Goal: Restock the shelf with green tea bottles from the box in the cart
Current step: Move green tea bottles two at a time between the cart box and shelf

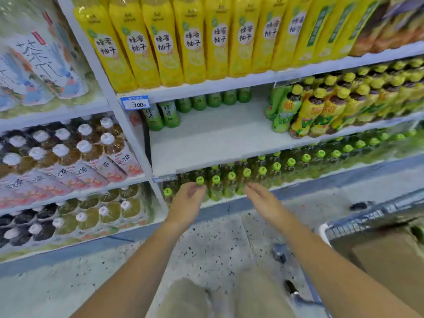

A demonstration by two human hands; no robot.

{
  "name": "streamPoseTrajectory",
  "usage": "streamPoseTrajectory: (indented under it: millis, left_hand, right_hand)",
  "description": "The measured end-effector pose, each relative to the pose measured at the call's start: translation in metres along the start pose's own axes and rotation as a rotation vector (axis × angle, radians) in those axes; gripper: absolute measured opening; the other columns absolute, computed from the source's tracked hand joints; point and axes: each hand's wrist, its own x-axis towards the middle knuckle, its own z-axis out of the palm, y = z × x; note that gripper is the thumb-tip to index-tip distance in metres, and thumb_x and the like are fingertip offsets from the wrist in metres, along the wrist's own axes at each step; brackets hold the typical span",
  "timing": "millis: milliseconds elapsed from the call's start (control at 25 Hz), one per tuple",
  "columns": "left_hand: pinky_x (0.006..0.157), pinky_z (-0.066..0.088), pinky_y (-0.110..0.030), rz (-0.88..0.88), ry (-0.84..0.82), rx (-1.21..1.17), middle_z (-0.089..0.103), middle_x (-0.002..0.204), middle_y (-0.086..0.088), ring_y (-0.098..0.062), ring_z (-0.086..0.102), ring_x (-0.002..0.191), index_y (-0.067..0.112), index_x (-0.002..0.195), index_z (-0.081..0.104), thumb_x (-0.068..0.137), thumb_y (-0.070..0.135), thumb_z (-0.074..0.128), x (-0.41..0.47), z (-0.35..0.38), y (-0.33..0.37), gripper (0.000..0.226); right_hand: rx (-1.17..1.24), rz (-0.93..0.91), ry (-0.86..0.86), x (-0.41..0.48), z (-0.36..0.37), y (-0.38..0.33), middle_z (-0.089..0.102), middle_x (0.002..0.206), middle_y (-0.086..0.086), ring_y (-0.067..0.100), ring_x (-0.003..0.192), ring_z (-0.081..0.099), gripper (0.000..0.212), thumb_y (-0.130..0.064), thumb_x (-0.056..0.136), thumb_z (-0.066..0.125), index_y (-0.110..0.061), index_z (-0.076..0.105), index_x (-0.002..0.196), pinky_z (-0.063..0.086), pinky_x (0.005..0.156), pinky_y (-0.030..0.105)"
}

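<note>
Green tea bottles (pixel 223 182) with bright green caps stand in rows on the lowest shelf. My left hand (pixel 188 198) reaches to the front row, its fingertips on the cap of one bottle (pixel 200 180). My right hand (pixel 261 197) is stretched out beside the row with fingers apart, holding nothing. One shelf up, the white shelf board (pixel 218 138) carries a few green tea bottles (pixel 160 115) at its back and left. The cardboard box (pixel 390 255) sits in the cart (pixel 358 222) at the right.
Yellow honey-pomelo drink bottles (pixel 160 42) fill the top shelf. Yellow-capped bottles (pixel 321 104) stand on the right of the middle shelf. White-capped tea bottles (pixel 68 152) fill the left bay. A speckled floor (pixel 206 249) lies below, with my legs at the bottom.
</note>
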Motion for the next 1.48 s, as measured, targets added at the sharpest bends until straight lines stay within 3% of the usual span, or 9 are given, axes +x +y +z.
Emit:
streamPoseTrajectory:
  millis: [80,160,360,680,760,920,1120,1360,1480]
  left_hand:
    - [0.092,0.043,-0.031,-0.034,-0.079,0.011,0.052,0.141,0.006,-0.012,0.051,0.116,0.025,0.146,0.048,0.098,0.058,0.053,-0.027,0.007,0.010,0.059]
    - [0.099,0.043,-0.039,-0.056,-0.172,0.032,0.046,0.151,0.004,-0.013,0.048,0.122,0.026,0.151,0.044,0.098,0.060,0.052,-0.051,0.014,0.018,0.063]
    - [0.094,0.033,-0.033,-0.038,-0.334,0.096,0.042,0.156,0.008,-0.005,0.041,0.118,0.028,0.155,0.040,0.098,0.060,0.052,-0.086,0.043,0.023,0.067]
    - [0.093,0.036,-0.033,0.046,-0.529,0.159,0.049,0.144,0.012,-0.008,0.047,0.117,0.031,0.149,0.047,0.097,0.060,0.053,-0.133,0.144,0.065,0.060]
    - [0.092,0.037,-0.033,0.058,-0.568,0.180,0.049,0.144,0.012,-0.008,0.047,0.118,0.032,0.149,0.047,0.097,0.059,0.054,-0.143,0.174,0.079,0.059]
    - [0.094,0.038,-0.033,0.078,-0.643,0.251,0.050,0.143,0.013,-0.007,0.049,0.117,0.031,0.148,0.048,0.096,0.057,0.058,-0.166,0.256,0.109,0.059]
    - [0.108,0.042,-0.040,0.064,-0.707,0.334,0.049,0.145,0.012,-0.009,0.049,0.121,0.031,0.151,0.044,0.097,0.054,0.059,-0.194,0.364,0.144,0.061]
    - [0.095,0.043,-0.036,0.022,-0.805,0.547,0.047,0.148,0.012,-0.012,0.049,0.122,0.034,0.153,0.038,0.088,0.062,0.058,-0.187,0.462,0.166,0.073]
    - [0.106,0.042,-0.040,0.055,-0.797,0.670,0.047,0.149,0.013,-0.012,0.049,0.129,0.034,0.152,0.040,0.078,0.068,0.056,-0.167,0.504,0.165,0.082]
  right_hand:
    - [0.043,0.049,0.020,-0.036,-0.008,0.002,0.040,0.158,-0.005,0.019,0.140,0.043,0.061,-0.060,0.099,0.046,-0.031,0.040,0.152,0.039,0.114,0.044]
    - [0.063,0.095,0.068,-0.071,-0.016,0.007,0.039,0.158,-0.004,0.021,0.141,0.042,0.061,-0.059,0.100,0.045,-0.030,0.040,0.153,0.037,0.113,0.041]
    - [0.131,0.186,0.193,-0.143,-0.036,0.034,0.035,0.160,-0.010,0.018,0.144,0.037,0.064,-0.064,0.099,0.042,-0.034,0.036,0.155,0.035,0.102,0.032]
    - [0.204,0.251,0.439,-0.224,-0.124,0.091,0.045,0.154,-0.001,0.022,0.140,0.044,0.058,-0.054,0.104,0.039,-0.022,0.042,0.152,0.033,0.118,0.047]
    - [0.235,0.266,0.475,-0.236,-0.148,0.106,0.046,0.151,-0.004,0.018,0.132,0.047,0.059,-0.056,0.103,0.038,-0.024,0.042,0.152,0.038,0.113,0.043]
    - [0.325,0.294,0.524,-0.260,-0.215,0.149,0.048,0.138,-0.013,0.006,0.111,0.050,0.057,-0.063,0.101,0.036,-0.033,0.042,0.149,0.040,0.085,0.022]
    - [0.403,0.344,0.515,-0.279,-0.291,0.220,0.047,0.151,-0.006,0.017,0.135,0.047,0.062,-0.064,0.100,0.038,-0.030,0.041,0.151,0.037,0.114,0.042]
    - [0.524,0.452,0.514,-0.270,-0.346,0.278,0.046,0.153,-0.003,0.021,0.136,0.047,0.062,-0.062,0.101,0.040,-0.029,0.039,0.153,0.041,0.104,0.036]
    - [0.543,0.477,0.524,-0.251,-0.356,0.307,0.046,0.152,-0.002,0.020,0.135,0.047,0.060,-0.060,0.102,0.037,-0.027,0.037,0.153,0.040,0.108,0.037]
